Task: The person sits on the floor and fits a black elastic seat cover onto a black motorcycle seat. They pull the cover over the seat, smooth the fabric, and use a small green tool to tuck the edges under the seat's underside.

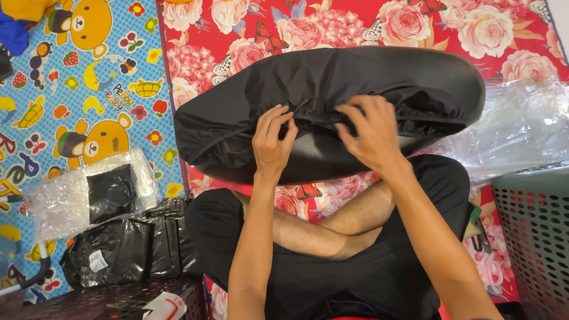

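Both hands work at the gathered elastic edge of a black fabric cover [308, 83] stretched over a glossy black oval seat [320, 160], which rests above the person's crossed legs on a red rose-patterned mat [355, 24]. The left hand [271, 145] pinches the hem with curled fingers; the right hand [370, 133] grips it just beside. To the left lie a clear plastic bag [65, 198] holding a black folded piece, and black packets [127, 246] bearing a small white label [98, 261]. A grey perforated basket [533, 237] stands at right.
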